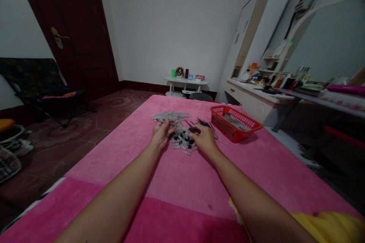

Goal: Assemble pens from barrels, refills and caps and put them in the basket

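Note:
My left hand (161,133) is closed on a slim pen barrel (173,123), which points right from between thumb and fingers. Beside it, my right hand (204,137) has its fingers pinched together at the edge of a pile of small clear and black pen caps (182,142). Something small and dark shows at the right fingertips, too unclear to name. Beyond the left hand lies a bundle of clear pen barrels (171,115). Thin dark sticks, like pen refills (203,122), lie behind the right hand.
A red plastic basket (224,128) holding several pens (235,121) stands right of the hands on the pink cloth (176,182). Yellow fabric (327,226) lies at the near right. Further off are a white low table (186,81), a dressing table (253,97) and a folding chair (37,83).

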The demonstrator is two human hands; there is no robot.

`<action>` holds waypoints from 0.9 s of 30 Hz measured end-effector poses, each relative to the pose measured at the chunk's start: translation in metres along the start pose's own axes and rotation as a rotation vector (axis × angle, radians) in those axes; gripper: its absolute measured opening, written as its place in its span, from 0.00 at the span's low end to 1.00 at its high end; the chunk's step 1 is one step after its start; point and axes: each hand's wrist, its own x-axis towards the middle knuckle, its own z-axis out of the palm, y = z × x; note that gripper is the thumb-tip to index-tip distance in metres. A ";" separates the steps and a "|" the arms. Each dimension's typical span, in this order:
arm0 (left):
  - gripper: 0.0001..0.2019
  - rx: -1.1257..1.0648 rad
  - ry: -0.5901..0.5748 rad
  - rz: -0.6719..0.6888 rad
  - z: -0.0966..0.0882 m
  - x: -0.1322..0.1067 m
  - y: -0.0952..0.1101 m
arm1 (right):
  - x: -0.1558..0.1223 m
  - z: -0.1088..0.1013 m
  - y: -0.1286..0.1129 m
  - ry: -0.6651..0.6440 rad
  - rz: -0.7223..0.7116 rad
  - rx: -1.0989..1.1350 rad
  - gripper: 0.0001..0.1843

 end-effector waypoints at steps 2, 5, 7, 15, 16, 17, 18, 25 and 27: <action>0.09 0.006 -0.017 0.003 0.000 -0.001 -0.001 | -0.002 0.001 -0.002 -0.006 -0.038 -0.061 0.10; 0.11 0.022 -0.048 0.011 0.000 -0.002 -0.003 | -0.004 0.002 -0.003 0.008 -0.090 -0.094 0.10; 0.12 0.033 -0.060 0.018 0.001 -0.003 -0.004 | -0.004 0.003 -0.004 0.023 -0.112 -0.096 0.10; 0.15 0.047 -0.064 0.028 0.003 -0.004 -0.006 | -0.005 0.000 -0.011 0.074 -0.162 -0.103 0.09; 0.15 0.042 -0.060 0.025 0.004 -0.004 -0.006 | -0.005 -0.001 -0.011 0.084 -0.168 -0.104 0.09; 0.15 0.034 -0.055 0.019 0.004 -0.004 -0.007 | -0.005 -0.001 -0.012 0.093 -0.173 -0.107 0.09; 0.14 0.025 -0.050 0.012 0.004 -0.004 -0.007 | -0.005 -0.002 -0.013 0.102 -0.177 -0.110 0.09; 0.12 0.016 -0.013 -0.005 0.003 -0.002 -0.010 | -0.007 -0.005 -0.016 0.103 -0.226 -0.181 0.07; 0.12 0.023 -0.004 -0.005 0.004 -0.003 -0.011 | -0.008 -0.005 -0.017 0.106 -0.248 -0.209 0.07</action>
